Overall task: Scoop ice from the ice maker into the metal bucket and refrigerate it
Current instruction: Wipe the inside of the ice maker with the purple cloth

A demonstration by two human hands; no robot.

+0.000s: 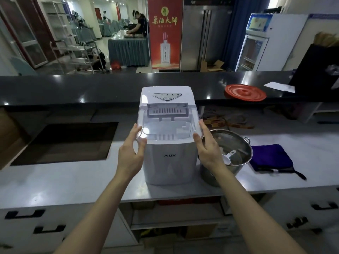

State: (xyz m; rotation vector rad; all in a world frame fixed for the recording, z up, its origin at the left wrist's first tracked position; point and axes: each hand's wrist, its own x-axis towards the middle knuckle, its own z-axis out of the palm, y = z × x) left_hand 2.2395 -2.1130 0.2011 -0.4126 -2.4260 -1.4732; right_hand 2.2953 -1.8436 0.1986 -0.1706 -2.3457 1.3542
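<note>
A white AUX ice maker (168,162) stands on the steel counter (73,178), its clear lid (168,123) down over the ice compartment. My left hand (131,153) holds the lid's front left corner, thumb on the front edge and fingers along the side. My right hand (208,145) holds the front right corner the same way. Just right of the machine sits the metal bucket (244,143), partly behind my right hand, with a white plastic scoop (227,157) lying inside it.
A purple cloth (271,156) lies right of the bucket. A red round lid (245,92) and white paper (279,87) sit on the dark raised bar top. A dark recessed opening (67,142) is cut into the counter at left. Steel fridge (203,33) stands beyond the bar.
</note>
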